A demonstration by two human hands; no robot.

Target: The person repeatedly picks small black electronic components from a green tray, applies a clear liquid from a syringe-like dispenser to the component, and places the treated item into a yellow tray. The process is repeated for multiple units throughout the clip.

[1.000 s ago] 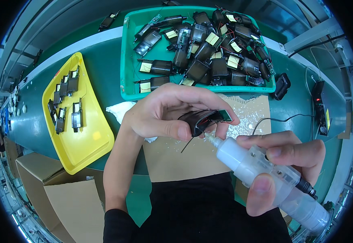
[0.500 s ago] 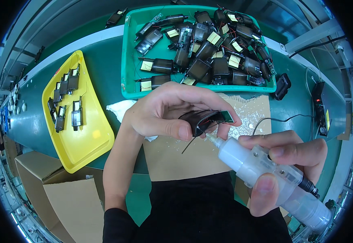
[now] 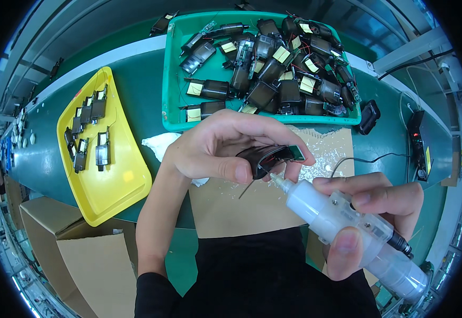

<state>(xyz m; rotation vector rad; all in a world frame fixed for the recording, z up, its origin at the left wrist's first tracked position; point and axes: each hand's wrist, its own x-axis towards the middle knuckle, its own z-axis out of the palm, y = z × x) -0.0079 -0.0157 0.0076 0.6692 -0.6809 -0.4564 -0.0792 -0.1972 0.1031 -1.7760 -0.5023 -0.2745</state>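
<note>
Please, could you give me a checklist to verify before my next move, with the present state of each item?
1. Dark, hollow plastic housing held: ok, between thumb and fingers of the left hand.
2. White, translucent plastic cylindrical dispenser held: ok, in the right hand.
3. Pale, narrow dispenser tip aimed at the housing's open end: ok.
4. Tip touching the housing: cannot tell.
5. Thin, dark wire hanging away from the tip: ok, to its left.
6. Flat, brown cardboard sheet clean: not ok, whitish specks scattered there.

The casing (image 3: pixel 255 158) is black, the dispenser (image 3: pixel 308 202) whitish, the tray (image 3: pixel 106 193) yellow, the bin (image 3: pixel 168 95) green.
</note>
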